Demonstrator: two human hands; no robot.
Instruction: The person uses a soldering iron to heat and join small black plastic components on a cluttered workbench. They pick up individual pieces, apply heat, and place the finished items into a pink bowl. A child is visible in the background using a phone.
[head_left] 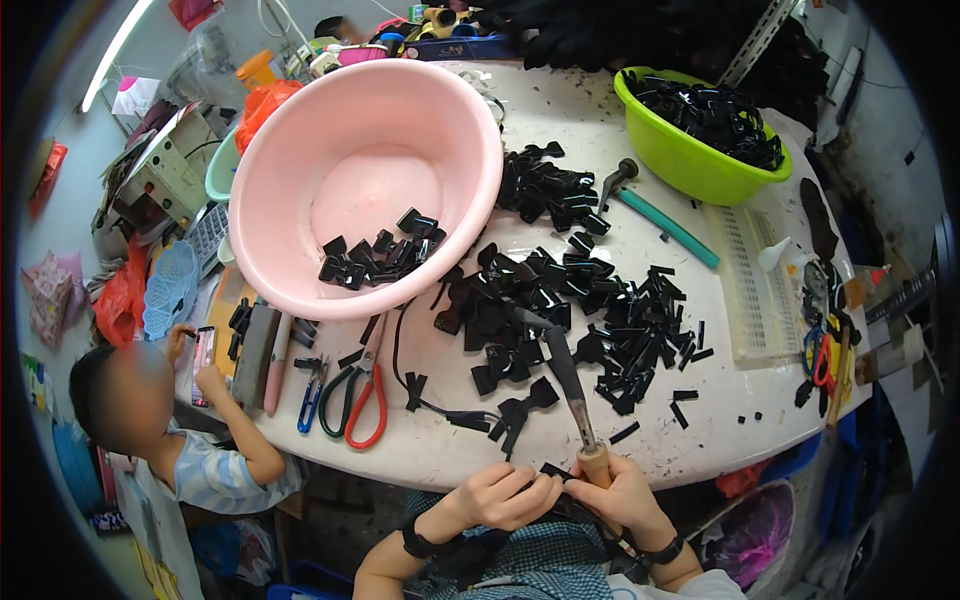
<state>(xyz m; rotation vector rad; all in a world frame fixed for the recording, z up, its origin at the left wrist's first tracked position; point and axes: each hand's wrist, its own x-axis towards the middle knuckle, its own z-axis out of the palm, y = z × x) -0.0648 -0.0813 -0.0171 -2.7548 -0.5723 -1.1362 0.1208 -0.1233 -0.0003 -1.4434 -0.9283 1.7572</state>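
My left hand is closed at the table's near edge, its fingertips pinching a small black ribbon piece. Beside it, my right hand curls round the wooden handle of what looks like a soldering iron, its dark metal shaft pointing away over the table. The thumb of my right hand is close to the ribbon piece; I cannot tell whether it touches. Just beyond my hands lie a single black bow, a heap of black bows and a pile of short black strips.
A large pink basin holding several bows stands at the left. Green-handled and red-handled scissors and blue pliers lie before it. At the back right are a full green basin and a teal-handled tool. A child sits at the left.
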